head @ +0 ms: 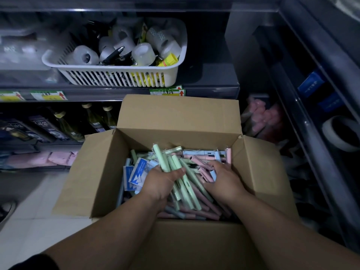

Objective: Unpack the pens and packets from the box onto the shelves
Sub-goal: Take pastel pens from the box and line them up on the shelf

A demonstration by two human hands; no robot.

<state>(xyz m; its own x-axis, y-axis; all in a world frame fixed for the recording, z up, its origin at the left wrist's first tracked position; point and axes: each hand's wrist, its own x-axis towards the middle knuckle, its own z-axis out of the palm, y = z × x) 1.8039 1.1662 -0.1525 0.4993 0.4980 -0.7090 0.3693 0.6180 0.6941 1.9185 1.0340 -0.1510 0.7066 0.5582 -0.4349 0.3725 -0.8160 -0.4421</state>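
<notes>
An open cardboard box (175, 117) stands on the floor in front of the shelves, full of green, pink and pale blue pens (196, 154). Blue-and-white packets (136, 175) lie at its left side. My left hand (161, 182) is inside the box, shut on a bundle of green pens (165, 162) that sticks up and away from me. My right hand (224, 182) rests palm down on pink and blue pens at the right side, fingers curled into them; whether it grips any is hidden.
A white slotted basket (171, 75) of tape rolls and small items sits on the shelf (210, 90) above the box. Bottles (93, 119) stand on the lower shelf at left. A dark rack (311, 114) runs along the right with a tape roll (339, 133). Tiled floor lies at left.
</notes>
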